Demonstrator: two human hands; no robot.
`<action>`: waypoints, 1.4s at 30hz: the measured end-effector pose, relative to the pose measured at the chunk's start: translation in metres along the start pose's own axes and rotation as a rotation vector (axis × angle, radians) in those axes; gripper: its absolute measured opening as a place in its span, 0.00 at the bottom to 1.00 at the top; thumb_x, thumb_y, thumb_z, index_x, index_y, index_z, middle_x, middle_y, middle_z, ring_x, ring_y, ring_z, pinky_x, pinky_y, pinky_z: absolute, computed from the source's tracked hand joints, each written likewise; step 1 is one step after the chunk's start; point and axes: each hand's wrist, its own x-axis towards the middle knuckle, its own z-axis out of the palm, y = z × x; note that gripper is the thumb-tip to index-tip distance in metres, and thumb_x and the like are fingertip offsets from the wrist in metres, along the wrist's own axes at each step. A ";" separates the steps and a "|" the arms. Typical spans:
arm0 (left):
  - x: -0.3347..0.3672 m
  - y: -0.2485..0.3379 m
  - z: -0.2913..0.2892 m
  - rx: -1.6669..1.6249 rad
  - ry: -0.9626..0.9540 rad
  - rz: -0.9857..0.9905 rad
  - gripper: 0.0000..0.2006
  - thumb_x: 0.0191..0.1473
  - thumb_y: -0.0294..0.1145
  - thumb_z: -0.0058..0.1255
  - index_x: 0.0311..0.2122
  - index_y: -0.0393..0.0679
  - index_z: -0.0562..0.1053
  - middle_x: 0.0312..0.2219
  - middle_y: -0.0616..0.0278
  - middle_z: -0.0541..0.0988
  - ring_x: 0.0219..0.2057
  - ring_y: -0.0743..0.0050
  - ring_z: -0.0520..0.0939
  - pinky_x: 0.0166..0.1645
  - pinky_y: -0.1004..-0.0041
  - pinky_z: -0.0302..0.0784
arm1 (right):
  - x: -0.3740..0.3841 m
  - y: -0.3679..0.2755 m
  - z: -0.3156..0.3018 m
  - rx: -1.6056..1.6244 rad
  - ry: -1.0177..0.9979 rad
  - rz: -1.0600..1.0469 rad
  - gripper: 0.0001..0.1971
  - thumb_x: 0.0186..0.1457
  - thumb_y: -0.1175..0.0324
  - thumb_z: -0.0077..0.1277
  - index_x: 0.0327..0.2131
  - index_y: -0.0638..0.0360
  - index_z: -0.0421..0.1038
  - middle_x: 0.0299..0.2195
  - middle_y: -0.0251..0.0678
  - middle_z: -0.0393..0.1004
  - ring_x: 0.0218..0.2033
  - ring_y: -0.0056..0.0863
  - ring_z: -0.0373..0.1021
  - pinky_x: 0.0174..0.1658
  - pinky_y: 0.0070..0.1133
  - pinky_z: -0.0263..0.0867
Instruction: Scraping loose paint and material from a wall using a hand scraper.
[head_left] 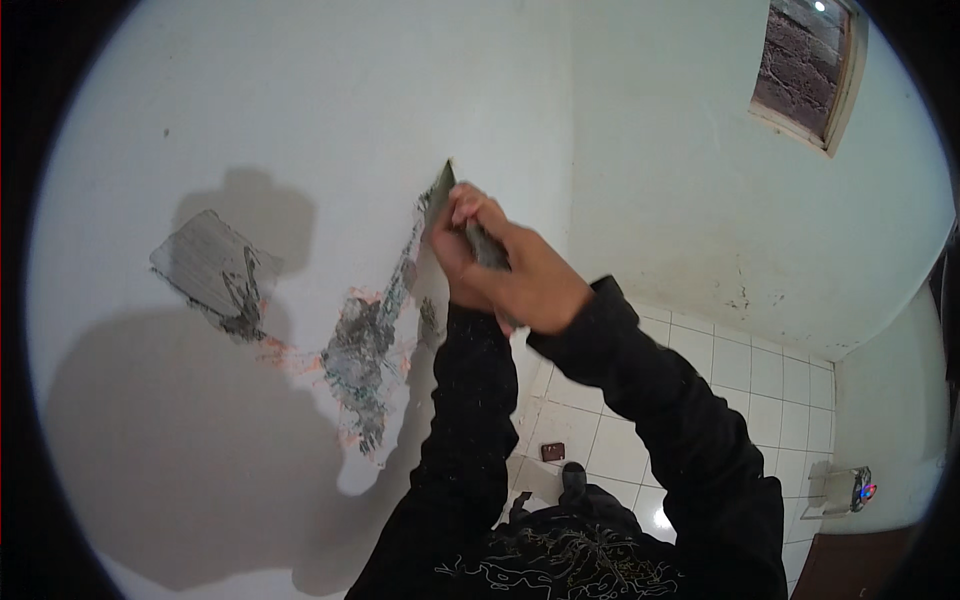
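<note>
On the white wall [330,90], a rough grey patch [362,345] is edged with orange. Above and right of it, a flat-bladed tool [440,194] is gripped closely by the right hand [543,268]; the left hand's [455,252] grip alongside cannot be told. Left of the patch, a streaked, squarish grey smear [210,262] is spread.

Rough, cement-like patch [362,345] on the smooth, matt wall [330,100] I view remotely; blade [441,195] looks metal, floor tiles [620,450] glossy, sleeves [470,380] matt cloth.
</note>
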 end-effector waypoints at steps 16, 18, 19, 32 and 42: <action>-0.075 -0.009 0.005 0.486 0.278 0.105 0.09 0.57 0.34 0.38 0.31 0.38 0.65 0.25 0.64 0.69 0.27 0.76 0.72 0.37 0.78 0.73 | -0.049 0.054 0.037 0.101 0.166 -0.066 0.31 0.48 0.77 0.42 0.57 0.62 0.47 0.50 0.50 0.60 0.11 0.17 0.62 0.12 0.14 0.57; -0.060 0.005 0.013 0.377 0.085 0.010 0.07 0.57 0.29 0.38 0.33 0.34 0.63 0.28 0.61 0.68 0.30 0.76 0.71 0.40 0.78 0.72 | -0.038 0.028 0.038 0.079 0.147 -0.032 0.30 0.48 0.76 0.42 0.57 0.64 0.47 0.50 0.49 0.60 0.17 0.21 0.66 0.16 0.16 0.61; -0.053 0.007 0.013 0.383 0.084 0.010 0.07 0.57 0.29 0.38 0.33 0.34 0.63 0.28 0.61 0.68 0.30 0.76 0.71 0.40 0.78 0.72 | -0.032 0.021 0.037 0.048 0.132 0.007 0.30 0.48 0.75 0.42 0.57 0.65 0.48 0.51 0.49 0.59 0.22 0.25 0.70 0.21 0.17 0.65; 0.005 0.002 -0.045 0.788 0.200 0.008 0.10 0.56 0.39 0.40 0.30 0.44 0.67 0.25 0.66 0.72 0.31 0.76 0.74 0.36 0.77 0.71 | 0.040 0.120 -0.028 -0.115 0.324 -0.194 0.29 0.49 0.71 0.42 0.55 0.64 0.49 0.43 0.44 0.64 0.25 0.28 0.70 0.22 0.19 0.66; -0.254 -0.037 -0.185 0.585 0.807 -0.003 0.11 0.53 0.32 0.48 0.37 0.37 0.63 0.33 0.59 0.70 0.33 0.67 0.74 0.44 0.65 0.72 | -0.229 0.245 -0.003 0.186 0.175 0.676 0.15 0.54 0.64 0.48 0.43 0.61 0.65 0.22 0.28 0.70 0.17 0.12 0.63 0.19 0.13 0.58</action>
